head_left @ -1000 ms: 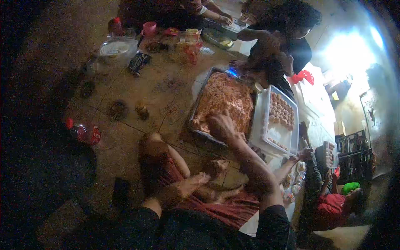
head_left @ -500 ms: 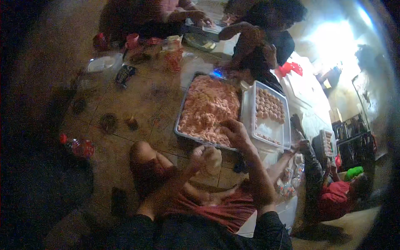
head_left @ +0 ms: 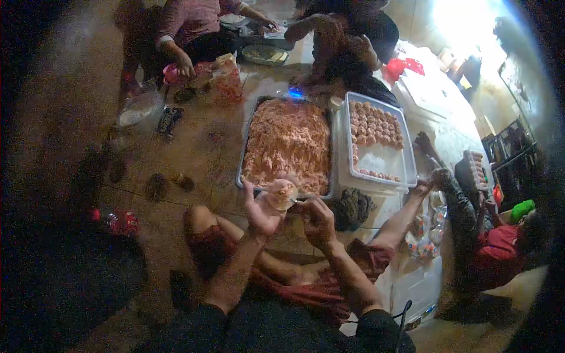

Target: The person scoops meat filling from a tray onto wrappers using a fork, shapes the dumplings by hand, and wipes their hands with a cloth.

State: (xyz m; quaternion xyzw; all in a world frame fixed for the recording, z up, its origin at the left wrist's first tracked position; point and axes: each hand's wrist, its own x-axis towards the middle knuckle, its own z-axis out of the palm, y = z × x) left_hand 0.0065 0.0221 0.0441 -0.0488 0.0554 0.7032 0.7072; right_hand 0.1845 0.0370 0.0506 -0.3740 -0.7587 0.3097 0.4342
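Observation:
My left hand (head_left: 262, 216) is turned palm up in front of the meat tray, thumb raised. Across its fingers lies a thin, pale round wrapper (head_left: 276, 203) with a small heap of pinkish filling on it. My right hand (head_left: 318, 221) is closed beside the wrapper's right edge; a thin, light tip shows at its fingers, too small to name. Just beyond both hands sits a large tray (head_left: 242, 154) full of pink minced filling (head_left: 288, 138). To its right, a white plastic container (head_left: 410, 154) holds rows of round filled pieces (head_left: 374, 123).
A dark crumpled bag (head_left: 353, 209) lies right of my right hand. A red-labelled bottle (head_left: 120, 223) is at the left. Across the floor, a person in a pink top (head_left: 191, 23) and one in dark clothes (head_left: 376, 41) sit working. A person in red (head_left: 497, 250) is at the right.
My right hand has come back from the filling tray to the wrapper. My left hand has risen and moved slightly left; filling now shows on its wrapper.

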